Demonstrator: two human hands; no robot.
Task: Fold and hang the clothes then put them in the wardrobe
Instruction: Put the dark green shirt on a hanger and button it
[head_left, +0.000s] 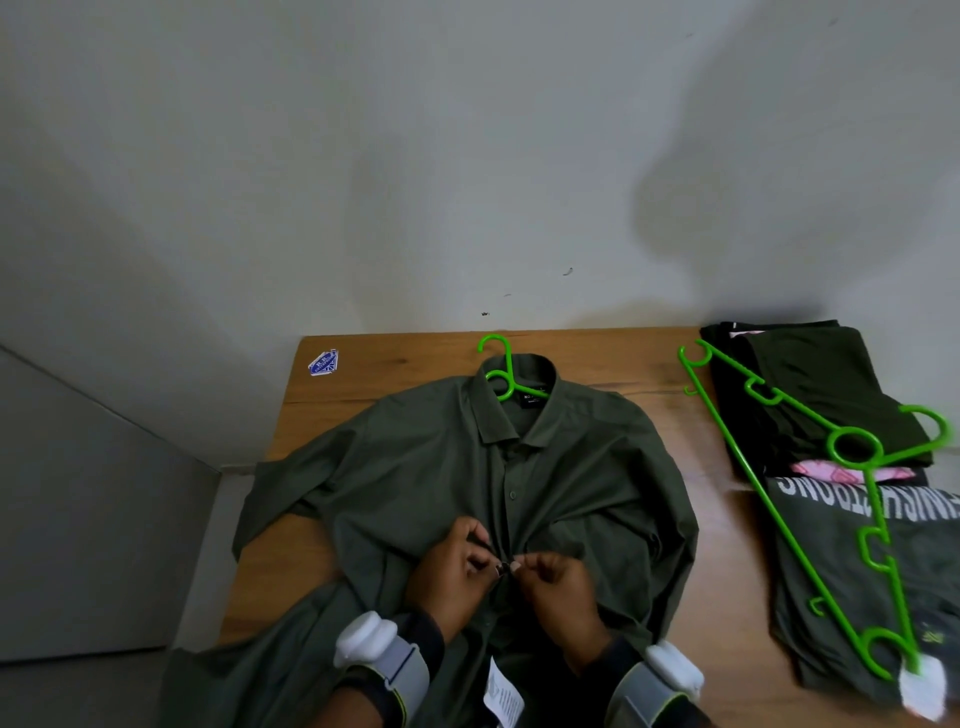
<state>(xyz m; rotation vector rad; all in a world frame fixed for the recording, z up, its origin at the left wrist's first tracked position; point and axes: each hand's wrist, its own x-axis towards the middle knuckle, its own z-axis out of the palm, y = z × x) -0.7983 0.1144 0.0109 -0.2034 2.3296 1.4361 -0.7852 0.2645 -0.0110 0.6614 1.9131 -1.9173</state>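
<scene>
The pale wall (467, 156) rises behind a wooden counter (363, 384). On the counter's right side lies a stack of dark folded clothes (831, 374), and nearer the person a dark T-shirt (831, 582) with white lettering. A loose green hanger (769, 499) lies slantwise over both. A blue sticker (323, 362) sits at the far left corner.

The green shirt (415, 457) lies flat in the middle of the counter, its front up. The left hand (452, 571) and right hand (558, 582) meet at the button strip low on the shirt. Each grip is closed, fingertips pinching the cloth there, almost touching each other. Both wrists wear a grey-and-white device (382, 652).

The shirt's long axis runs from the person to the wall, collar at the far end, sleeves spread to either side, the left one over the counter's edge. A second green hanger (501, 364) sticks out of the collar, hook towards the wall. A white paper tag (503, 696) shows at the hem.
</scene>
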